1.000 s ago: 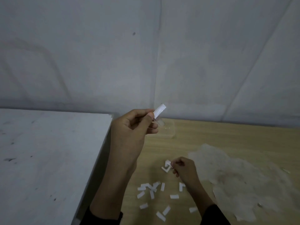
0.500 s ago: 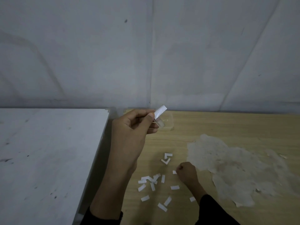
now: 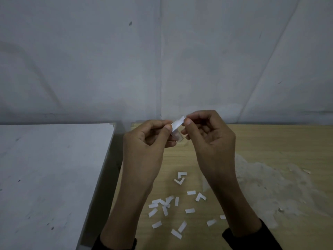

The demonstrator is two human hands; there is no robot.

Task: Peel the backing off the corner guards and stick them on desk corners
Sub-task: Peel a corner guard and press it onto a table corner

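Right hand (image 3: 210, 141) risen, pinching backing strip (image 3: 177, 123); left hand (image 3: 146, 141) fingers (image 3: 166, 131) clamp corner guard (image 3: 177, 137); scraps (image 3: 165, 204) litter desk (image 3: 270, 139).

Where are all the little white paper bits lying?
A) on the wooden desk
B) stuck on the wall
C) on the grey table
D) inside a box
A: the white paper bits lie scattered on the wooden desk, below the left hand and right hand, which pinch the corner guard.
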